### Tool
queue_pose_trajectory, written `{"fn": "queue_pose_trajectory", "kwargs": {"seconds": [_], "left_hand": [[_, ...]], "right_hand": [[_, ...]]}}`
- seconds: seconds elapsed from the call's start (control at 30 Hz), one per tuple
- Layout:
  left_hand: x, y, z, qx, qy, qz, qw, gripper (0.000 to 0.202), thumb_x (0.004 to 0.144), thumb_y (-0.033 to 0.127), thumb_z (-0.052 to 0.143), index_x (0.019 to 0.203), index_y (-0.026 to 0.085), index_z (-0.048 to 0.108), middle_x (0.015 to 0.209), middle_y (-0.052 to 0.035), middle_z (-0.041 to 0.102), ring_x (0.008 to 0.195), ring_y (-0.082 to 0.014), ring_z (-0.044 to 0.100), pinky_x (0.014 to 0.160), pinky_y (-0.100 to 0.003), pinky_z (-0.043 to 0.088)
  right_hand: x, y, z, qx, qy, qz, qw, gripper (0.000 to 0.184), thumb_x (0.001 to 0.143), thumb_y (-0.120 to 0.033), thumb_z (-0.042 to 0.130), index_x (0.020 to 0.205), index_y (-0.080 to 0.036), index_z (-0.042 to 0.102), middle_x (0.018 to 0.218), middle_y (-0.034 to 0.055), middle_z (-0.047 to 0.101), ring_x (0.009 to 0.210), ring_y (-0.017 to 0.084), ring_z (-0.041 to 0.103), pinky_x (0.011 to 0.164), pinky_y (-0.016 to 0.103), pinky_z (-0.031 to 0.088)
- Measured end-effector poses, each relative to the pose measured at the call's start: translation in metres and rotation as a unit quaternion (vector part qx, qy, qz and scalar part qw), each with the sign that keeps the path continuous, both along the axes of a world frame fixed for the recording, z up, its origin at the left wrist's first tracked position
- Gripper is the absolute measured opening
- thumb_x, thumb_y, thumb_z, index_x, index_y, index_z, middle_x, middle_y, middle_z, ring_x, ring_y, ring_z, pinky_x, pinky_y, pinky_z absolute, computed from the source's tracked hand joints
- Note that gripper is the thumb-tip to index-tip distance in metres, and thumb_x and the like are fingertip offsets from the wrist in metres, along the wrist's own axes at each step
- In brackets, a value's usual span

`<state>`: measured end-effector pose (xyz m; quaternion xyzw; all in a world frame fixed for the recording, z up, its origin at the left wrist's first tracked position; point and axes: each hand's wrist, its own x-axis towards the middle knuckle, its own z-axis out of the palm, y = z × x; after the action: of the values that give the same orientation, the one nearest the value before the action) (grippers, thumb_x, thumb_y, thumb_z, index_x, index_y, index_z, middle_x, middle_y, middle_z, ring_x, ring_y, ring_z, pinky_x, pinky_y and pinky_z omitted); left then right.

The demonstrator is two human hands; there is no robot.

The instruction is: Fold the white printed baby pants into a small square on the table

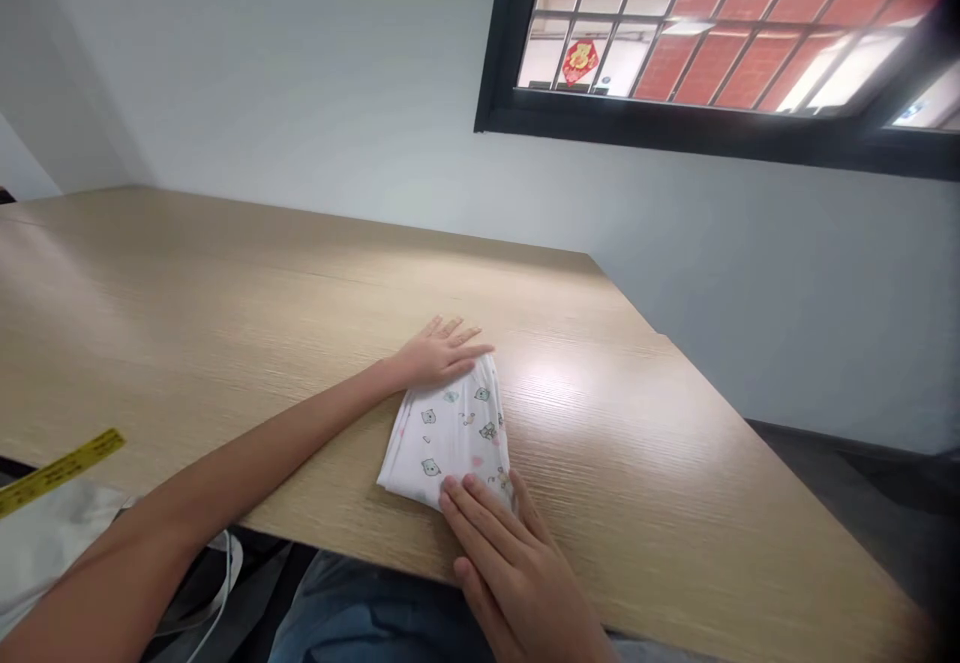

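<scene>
Closest to the lens, the right hand (517, 568) lies flat with its fingers stretched out together, fingertips pressing on the near edge of a small folded white cloth printed with tiny animal faces and pink dots (450, 433), gripping nothing. At the cloth's far edge the left hand (441, 353) rests just as flat, fingers spread and palm down, pinching nothing either. This cloth sits on the long pale wooden table (225, 293), close to its near edge and in front of the person's blue denim lap (360, 613). It looks light, soft and limp, folded into several layers that would probably slip apart if lifted by one corner; the firmer folded edge on the left, or both ends at once, seems the safest place to take hold. A yellow strip with dark markings (60, 468) shows at the left, its writing too small to read, above a pale bag or fabric (45, 543). Beyond the black-framed barred window (712, 133) hangs a red ornament (579, 60) whose gold figure cannot be made out; no brand label shows on the cloth
</scene>
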<state>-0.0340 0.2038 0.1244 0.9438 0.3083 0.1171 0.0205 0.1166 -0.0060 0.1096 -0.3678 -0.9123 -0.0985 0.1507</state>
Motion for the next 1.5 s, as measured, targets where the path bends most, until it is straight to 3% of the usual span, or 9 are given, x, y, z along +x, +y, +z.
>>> {"fn": "queue_pose_trajectory", "kwargs": {"seconds": [0.17,0.37,0.6,0.73,0.87,1.03,1.13,1.27,1.5], "left_hand": [[-0.004,0.003,0.007,0.02,-0.032,0.052,0.998,0.043,0.093,0.029,0.028,0.134,0.021,0.035,0.145,-0.0072,0.026,0.134,-0.0246,0.017,0.107,-0.05,0.008],[-0.045,-0.074,0.017,-0.047,-0.016,-0.016,0.999,0.039,0.093,0.033,0.032,0.128,0.022,0.046,0.132,-0.0008,0.047,0.122,-0.0157,0.042,0.107,-0.033,0.024],[-0.073,-0.137,0.006,-0.205,-0.041,-0.029,0.977,0.092,0.066,0.061,0.061,0.14,0.026,0.018,0.145,-0.0051,0.023,0.133,-0.0253,0.021,0.11,-0.042,0.011],[-0.079,-0.166,0.001,-0.234,-0.049,-0.04,0.97,0.096,0.063,0.048,0.068,0.141,0.029,0.015,0.146,-0.0024,0.021,0.133,-0.0265,0.02,0.11,-0.045,0.012],[-0.085,-0.19,0.006,-0.268,-0.089,-0.051,0.958,0.068,0.076,0.025,0.058,0.136,0.038,0.028,0.14,0.0032,0.035,0.128,-0.0214,0.034,0.111,-0.041,0.015],[-0.077,-0.185,0.011,-0.316,-0.201,0.032,0.927,0.021,0.082,0.032,0.054,0.1,0.028,0.064,0.098,0.0006,0.066,0.095,-0.018,0.058,0.09,-0.031,0.041],[-0.059,-0.171,0.007,-0.333,-0.301,0.154,0.88,0.03,0.086,0.043,0.045,0.081,0.019,0.063,0.078,-0.0005,0.064,0.075,-0.0162,0.057,0.068,-0.025,0.044],[-0.029,-0.157,0.003,-0.29,-0.38,0.226,0.849,0.034,0.089,0.046,0.035,0.092,0.02,0.057,0.081,-0.0001,0.063,0.073,-0.0162,0.057,0.063,-0.024,0.042],[-0.007,-0.141,0.008,-0.242,-0.27,0.364,0.858,0.03,0.09,0.043,0.031,0.096,0.021,0.051,0.076,-0.003,0.061,0.069,-0.0212,0.059,0.062,-0.031,0.042]], "right_hand": [[0.006,-0.011,-0.005,0.091,0.031,0.043,0.994,0.035,0.082,-0.011,0.043,0.115,-0.008,0.054,0.123,0.0068,0.054,0.115,0.02,0.049,0.108,0.043,0.018],[0.012,0.013,0.014,-0.013,0.127,-0.022,0.992,0.035,0.087,-0.009,0.035,0.119,-0.014,0.049,0.125,0.008,0.052,0.122,0.019,0.041,0.104,0.049,0.03],[0.013,0.021,0.007,-0.106,0.12,-0.06,0.985,0.051,0.083,-0.031,0.053,0.128,-0.011,0.043,0.132,0.0141,0.044,0.125,0.028,0.034,0.096,0.046,0.042],[0.025,-0.01,-0.001,-0.104,0.104,-0.018,0.989,0.068,0.073,-0.022,0.06,0.135,-0.011,0.033,0.135,0.0133,0.04,0.127,0.028,0.032,0.097,0.042,0.042],[0.039,-0.028,-0.002,-0.103,0.131,0.035,0.985,0.061,0.076,-0.006,0.051,0.133,-0.02,0.034,0.126,0.0067,0.052,0.118,0.019,0.045,0.094,0.031,0.045],[0.031,-0.019,0.004,-0.165,0.277,-0.019,0.946,0.033,0.084,-0.014,0.043,0.114,-0.024,0.05,0.105,0.005,0.063,0.096,0.018,0.059,0.077,0.027,0.052],[0.015,-0.005,0.006,-0.206,0.372,-0.135,0.895,0.02,0.09,-0.029,0.039,0.093,-0.022,0.057,0.078,0.0019,0.065,0.069,0.017,0.062,0.061,0.024,0.052],[-0.001,0.013,0.01,-0.226,0.421,-0.243,0.844,0.035,0.092,-0.045,0.032,0.091,-0.019,0.056,0.068,0.0027,0.063,0.061,0.019,0.061,0.052,0.026,0.047],[-0.01,0.035,0.012,-0.179,0.324,-0.388,0.844,0.033,0.092,-0.04,0.023,0.084,-0.02,0.048,0.062,0.0073,0.06,0.053,0.025,0.059,0.045,0.031,0.041]]}}
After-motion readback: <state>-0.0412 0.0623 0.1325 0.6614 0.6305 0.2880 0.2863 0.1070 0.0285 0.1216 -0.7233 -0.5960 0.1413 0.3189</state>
